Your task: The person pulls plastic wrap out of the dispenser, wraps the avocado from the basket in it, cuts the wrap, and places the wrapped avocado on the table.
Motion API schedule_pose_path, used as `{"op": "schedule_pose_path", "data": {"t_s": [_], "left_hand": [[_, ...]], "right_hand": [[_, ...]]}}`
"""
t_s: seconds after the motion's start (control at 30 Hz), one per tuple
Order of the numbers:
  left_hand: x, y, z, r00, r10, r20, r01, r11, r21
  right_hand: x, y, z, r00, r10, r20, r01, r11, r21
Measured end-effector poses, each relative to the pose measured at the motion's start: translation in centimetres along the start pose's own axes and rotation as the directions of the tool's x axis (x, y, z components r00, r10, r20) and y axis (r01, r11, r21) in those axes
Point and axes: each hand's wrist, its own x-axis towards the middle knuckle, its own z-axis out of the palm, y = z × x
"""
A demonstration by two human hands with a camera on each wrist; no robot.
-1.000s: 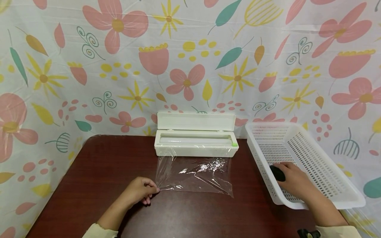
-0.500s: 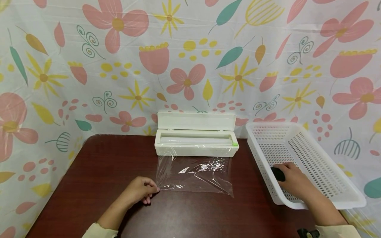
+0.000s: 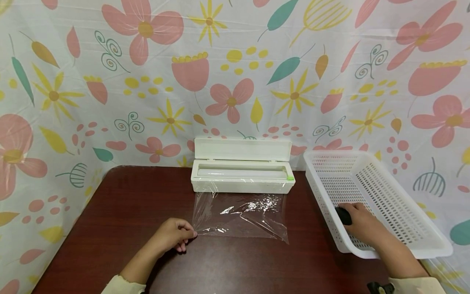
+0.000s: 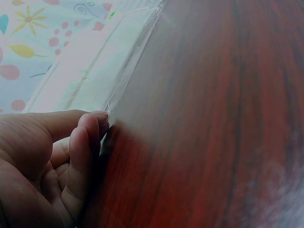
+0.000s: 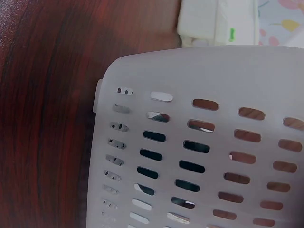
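Note:
My left hand [image 3: 173, 234] pinches the near left corner of a clear sheet of cling film [image 3: 238, 222] between thumb and fingertips. The sheet runs from the front of a white cling film dispenser [image 3: 242, 187], whose lid stands raised with a roll inside. In the left wrist view, the film's edge stretches away from the pinching fingers [image 4: 88, 124]. Inside a white plastic basket [image 3: 318, 196], my right hand [image 3: 363, 224] grips a dark, rounded object [image 3: 343, 215]. The basket's slotted wall [image 5: 156, 71] hides most of that hand in the right wrist view; dark patches show through the slots.
A reddish-brown table [image 3: 121, 204] bears the dispenser and the basket. Behind it hangs a flower-printed curtain [image 3: 235, 49]. A small green slider [image 3: 290, 178] sits at the dispenser's right end. The basket's near right corner juts past the table edge.

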Motion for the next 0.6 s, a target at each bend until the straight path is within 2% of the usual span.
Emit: {"op": "schedule_pose_path", "data": {"t_s": [0.23, 0.33, 0.6], "left_hand": [[0.06, -0.08, 0.02, 1.000, 0.004, -0.003, -0.004, 1.000, 0.004], [0.00, -0.10, 0.04, 1.000, 0.006, -0.003, -0.006, 1.000, 0.001], [0.11, -0.09, -0.01, 1.000, -0.005, -0.002, 0.005, 1.000, -0.003]], "right_hand": [[0.05, -0.27, -0.12, 0.999, 0.026, 0.020, -0.026, 0.999, 0.019], [0.14, -0.31, -0.19, 0.997, 0.041, 0.058, -0.042, 0.999, 0.029], [0.36, -0.05, 0.24, 0.996, 0.019, 0.091, -0.021, 0.999, 0.026]]}}
